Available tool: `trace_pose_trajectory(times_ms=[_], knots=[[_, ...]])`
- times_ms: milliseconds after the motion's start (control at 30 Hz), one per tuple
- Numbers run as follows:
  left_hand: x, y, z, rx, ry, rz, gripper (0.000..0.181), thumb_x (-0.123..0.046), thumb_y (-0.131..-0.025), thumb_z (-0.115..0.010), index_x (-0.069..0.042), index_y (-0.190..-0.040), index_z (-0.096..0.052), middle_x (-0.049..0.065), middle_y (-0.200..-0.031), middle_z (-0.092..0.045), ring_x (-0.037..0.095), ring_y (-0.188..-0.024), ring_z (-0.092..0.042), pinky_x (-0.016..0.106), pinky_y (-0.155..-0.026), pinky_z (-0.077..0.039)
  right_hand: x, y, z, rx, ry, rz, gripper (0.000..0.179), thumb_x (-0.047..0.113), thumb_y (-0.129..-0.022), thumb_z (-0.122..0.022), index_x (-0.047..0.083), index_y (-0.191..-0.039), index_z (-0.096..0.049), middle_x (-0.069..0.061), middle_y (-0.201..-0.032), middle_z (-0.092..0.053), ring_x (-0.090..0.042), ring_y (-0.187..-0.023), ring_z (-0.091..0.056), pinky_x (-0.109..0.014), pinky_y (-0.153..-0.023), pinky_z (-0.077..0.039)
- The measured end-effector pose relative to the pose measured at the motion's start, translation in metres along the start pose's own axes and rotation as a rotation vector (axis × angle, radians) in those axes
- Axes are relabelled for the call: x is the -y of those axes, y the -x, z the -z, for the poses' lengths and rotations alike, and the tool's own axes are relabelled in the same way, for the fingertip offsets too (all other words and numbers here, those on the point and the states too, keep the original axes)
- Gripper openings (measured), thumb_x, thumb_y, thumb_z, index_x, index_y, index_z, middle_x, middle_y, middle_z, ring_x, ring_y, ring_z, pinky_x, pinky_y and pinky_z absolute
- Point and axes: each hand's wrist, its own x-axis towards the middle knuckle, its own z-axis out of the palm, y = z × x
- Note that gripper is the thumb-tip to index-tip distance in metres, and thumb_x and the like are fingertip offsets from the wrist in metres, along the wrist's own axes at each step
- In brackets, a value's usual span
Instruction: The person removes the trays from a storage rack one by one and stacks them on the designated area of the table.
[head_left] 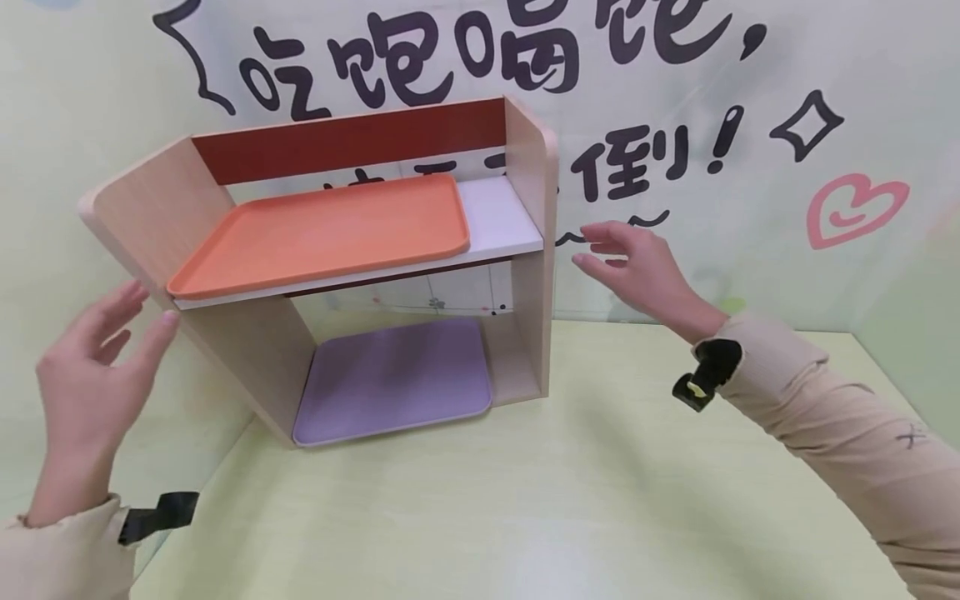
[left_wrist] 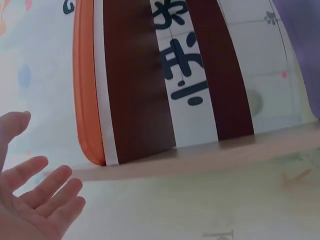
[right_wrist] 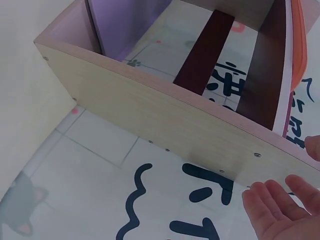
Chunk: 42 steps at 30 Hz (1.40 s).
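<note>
A small two-level wooden shelf (head_left: 531, 325) stands on the table. On its white upper board (head_left: 498, 212) lies an orange tray (head_left: 337, 233), towards the left side. A purple tray (head_left: 397, 379) rests on the lower level. My left hand (head_left: 97, 371) is held up beside the shelf's left side panel (head_left: 161, 196), fingers spread and holding nothing; its fingertips overlap the panel's front edge in the head view. To the right, my right hand (head_left: 641, 271) hovers beside the right panel, loosely bent and holding nothing. In the right wrist view, its fingers (right_wrist: 270, 200) are near the panel's outer face.
Behind the shelf is a white wall (head_left: 750, 267) with black lettering and a pink heart (head_left: 855, 208). The pale table (head_left: 465, 508) extends in front and to the right. Dark wrist devices (head_left: 708, 371) sit at both beige cuffs.
</note>
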Motion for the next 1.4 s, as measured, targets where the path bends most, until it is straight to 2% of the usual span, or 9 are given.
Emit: trace_pose_trajectory(times_ms=[100,200,433,667,867,933,1000,1267,1400], knots=[[0.002,-0.015,0.002,-0.088,0.041,0.076,0.044,-0.021,-0.081,-0.062,-0.021,-0.124,-0.051,-0.007,-0.117,-0.054,0.0,-0.104,-0.049,0.018,-0.093,-0.036,0.007,-0.011,-0.002,-0.035,-0.011,-0.018,0.042,0.02,-0.084,-0.061,0.003,-0.121,-0.051,-0.013,-0.117,-0.055,-0.024,-0.102,-0.055,-0.036,-0.084,-0.046],[0.005,-0.028,0.004,-0.117,0.076,0.136,0.045,-0.021,-0.081,-0.063,-0.021,-0.124,-0.05,-0.01,-0.11,-0.053,0.0,-0.1,-0.048,0.019,-0.093,-0.036,0.014,-0.021,-0.004,-0.053,-0.021,-0.038,0.044,0.023,-0.083,-0.061,0.005,-0.122,-0.05,-0.011,-0.117,-0.055,-0.023,-0.1,-0.056,-0.035,-0.083,-0.047],[0.005,-0.053,0.006,-0.025,0.1,0.217,0.052,-0.028,-0.082,-0.062,-0.024,-0.13,-0.042,-0.014,-0.112,-0.046,-0.001,-0.098,-0.044,0.014,-0.082,-0.038,0.024,-0.041,-0.012,-0.102,-0.07,-0.051,0.049,0.022,-0.081,-0.064,0.007,-0.124,-0.047,-0.011,-0.113,-0.057,-0.021,-0.097,-0.058,-0.032,-0.079,-0.049],[-0.004,-0.069,0.004,-0.057,0.177,0.238,0.044,-0.023,-0.077,-0.067,-0.021,-0.118,-0.051,-0.015,-0.098,-0.047,-0.002,-0.082,-0.047,0.006,-0.064,-0.039,0.029,-0.055,-0.017,-0.172,-0.107,-0.039,0.051,0.022,-0.08,-0.065,0.011,-0.126,-0.044,-0.01,-0.11,-0.058,-0.02,-0.093,-0.059,-0.029,-0.079,-0.048],[-0.005,-0.076,0.005,-0.07,0.438,0.241,0.034,-0.012,-0.072,-0.072,-0.019,-0.1,-0.056,-0.007,-0.095,-0.05,0.001,-0.075,-0.052,0.006,-0.053,-0.043,0.032,-0.061,-0.02,-0.216,-0.134,-0.043,0.05,0.02,-0.081,-0.063,0.013,-0.127,-0.042,-0.009,-0.108,-0.057,-0.019,-0.091,-0.058,-0.028,-0.078,-0.049],[-0.001,-0.078,0.005,-0.074,0.536,0.23,0.036,-0.009,-0.069,-0.074,-0.016,-0.1,-0.057,-0.005,-0.095,-0.051,0.002,-0.073,-0.053,0.008,-0.052,-0.044,0.033,-0.062,-0.022,-0.231,-0.147,-0.051,0.049,0.019,-0.082,-0.062,0.013,-0.126,-0.043,-0.009,-0.108,-0.056,-0.019,-0.091,-0.058,-0.027,-0.077,-0.049],[0.002,-0.079,0.005,-0.09,0.57,0.231,0.038,-0.007,-0.068,-0.075,-0.014,-0.102,-0.058,-0.003,-0.094,-0.051,0.003,-0.072,-0.053,0.008,-0.051,-0.044,0.034,-0.062,-0.025,-0.244,-0.165,-0.059,0.047,0.018,-0.082,-0.061,0.014,-0.126,-0.043,-0.009,-0.108,-0.056,-0.019,-0.091,-0.058,-0.027,-0.077,-0.049],[0.001,-0.08,0.0,-0.183,0.335,0.24,0.033,-0.005,-0.072,-0.068,-0.019,-0.101,-0.059,-0.008,-0.089,-0.052,0.0,-0.068,-0.051,0.006,-0.049,-0.042,0.033,-0.061,-0.03,-0.284,-0.192,-0.026,0.044,0.013,-0.082,-0.06,0.009,-0.123,-0.046,-0.011,-0.105,-0.057,-0.022,-0.088,-0.059,-0.029,-0.077,-0.049],[-0.006,-0.078,-0.005,-0.189,0.405,0.238,0.03,-0.001,-0.071,-0.066,-0.019,-0.094,-0.058,-0.006,-0.086,-0.053,0.002,-0.065,-0.051,0.007,-0.047,-0.042,0.031,-0.061,-0.026,-0.296,-0.161,-0.008,0.041,0.012,-0.081,-0.06,0.008,-0.12,-0.048,-0.012,-0.105,-0.058,-0.022,-0.087,-0.06,-0.029,-0.077,-0.05]])
